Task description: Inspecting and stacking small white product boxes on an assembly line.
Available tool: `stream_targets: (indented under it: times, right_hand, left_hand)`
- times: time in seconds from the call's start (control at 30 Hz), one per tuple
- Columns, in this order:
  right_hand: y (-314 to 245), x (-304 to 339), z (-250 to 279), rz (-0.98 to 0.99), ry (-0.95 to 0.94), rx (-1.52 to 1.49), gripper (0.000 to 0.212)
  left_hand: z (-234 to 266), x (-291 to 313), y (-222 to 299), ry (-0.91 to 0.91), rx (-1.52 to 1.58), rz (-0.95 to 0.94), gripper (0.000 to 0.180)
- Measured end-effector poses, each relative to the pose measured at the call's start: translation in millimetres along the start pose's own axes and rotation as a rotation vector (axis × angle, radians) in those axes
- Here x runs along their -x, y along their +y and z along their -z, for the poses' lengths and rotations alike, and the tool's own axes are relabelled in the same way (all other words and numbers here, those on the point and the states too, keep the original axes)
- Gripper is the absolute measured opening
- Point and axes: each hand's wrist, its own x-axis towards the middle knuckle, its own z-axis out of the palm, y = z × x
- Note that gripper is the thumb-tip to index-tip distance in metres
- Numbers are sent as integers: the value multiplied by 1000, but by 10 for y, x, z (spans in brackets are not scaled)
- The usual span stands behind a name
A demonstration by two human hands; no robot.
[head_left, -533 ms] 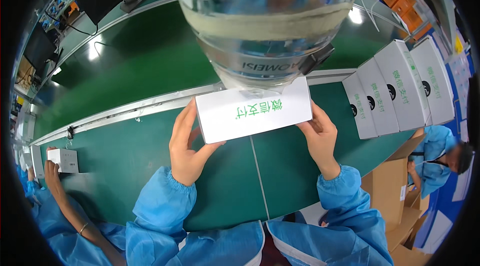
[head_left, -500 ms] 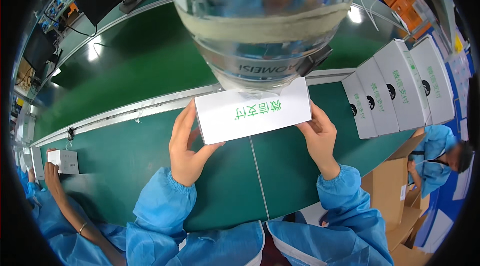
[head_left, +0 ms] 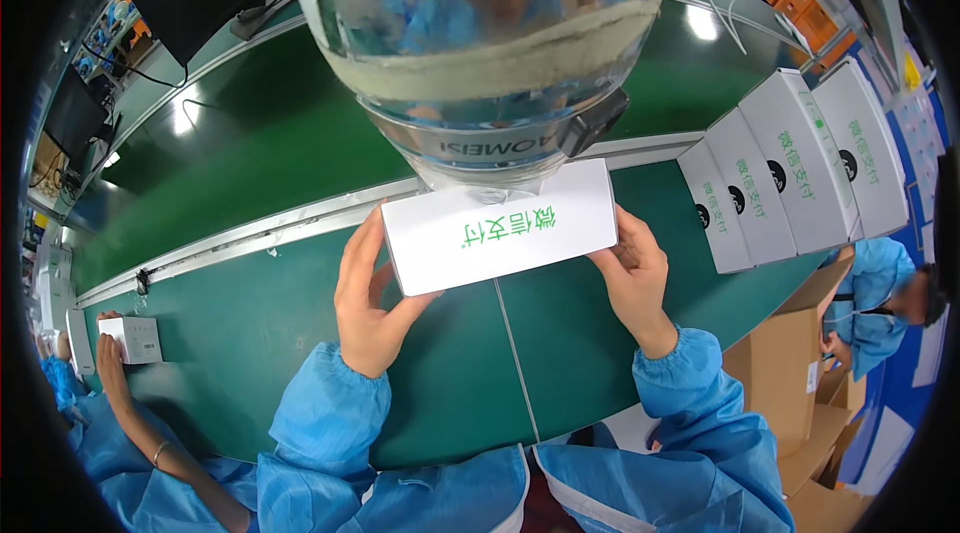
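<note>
At left, a co-worker's hand [head_left: 112, 358] touches a small white box [head_left: 145, 341] on the green desk [head_left: 440, 363]. Next, the left grip [head_left: 368, 308] clasps the left end of a white carton [head_left: 500, 251], mid-scene over the desk. A clear rounded vessel [head_left: 480, 63] meets its far edge in view; contact is unclear. The carton looks like stiff card, probably light, slightly slippery and easily dented, so its short ends seem best to hold. The right grip [head_left: 640, 278] clasps its right end. Farther right stand white boxes [head_left: 800, 198].
</note>
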Motion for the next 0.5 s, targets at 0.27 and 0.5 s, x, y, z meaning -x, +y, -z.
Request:
stream_targets:
  times: [0.27,0.5]
  right_hand:
    - [-59,-30,-13,11,0,27,52]
    - [-36,-30,-17,3,18,16,52]
  left_hand:
    - [12,1,-8,-10,25,24,90]
    - [15,5,-36,-7,71,43,91]
